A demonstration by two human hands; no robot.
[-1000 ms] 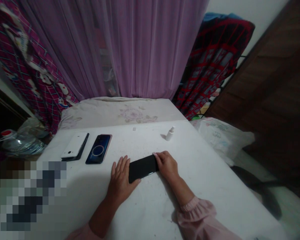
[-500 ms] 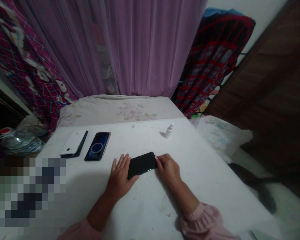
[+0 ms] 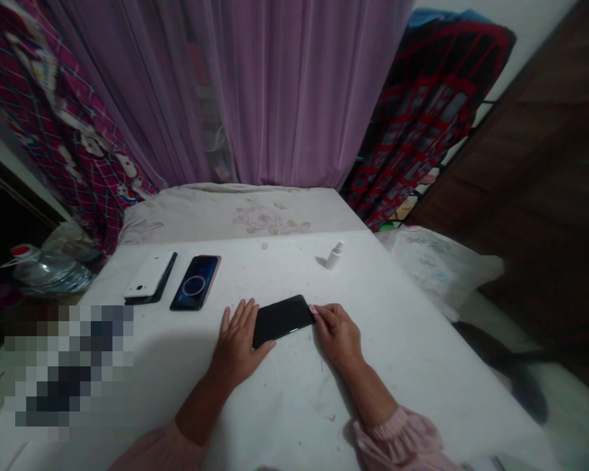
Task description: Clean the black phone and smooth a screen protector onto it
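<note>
currently, black rectangular phone with glossy screen [image 3: 282,320] is lying flat, slightly angled, on white cloth-covered table [image 3: 422,366], between two hands. left hand [image 3: 238,350] is spreading open, fingers and thumb touching phone's left end. right hand [image 3: 338,333] is curling, thumb and fingertips meeting at phone's right end; whether it is gripping anything, cannot tell. small white spray bottle [image 3: 334,256] is standing upright beyond right hand. shiny blue phone with pale ring [image 3: 194,286] is lying beyond left hand, white-backed phone [image 3: 151,275] just beside.
</note>
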